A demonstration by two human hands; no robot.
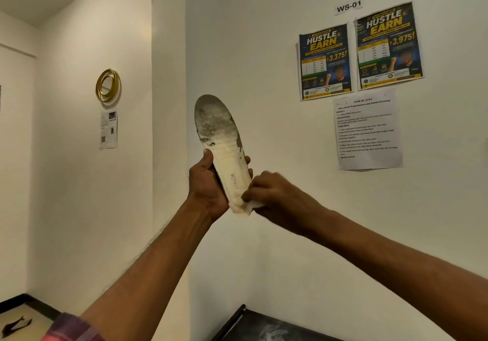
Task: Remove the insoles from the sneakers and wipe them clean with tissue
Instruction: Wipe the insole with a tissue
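Reading "SHION" lengthwise, the insole [221, 140] stands near upright, toe up, left hand [207, 184] gripping its heel half; right hand [272, 195] pinches tissue [254, 204] against the heel. Wall label [348, 6] says "WS-01".

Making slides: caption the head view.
The left hand holds a worn insole upright; the right hand presses tissue to its heel.

Left hand [207, 182] gripping upright insole [224, 142], right hand [272, 195] pressing tissue [254, 204] at its heel — two posters [326, 62] behind.
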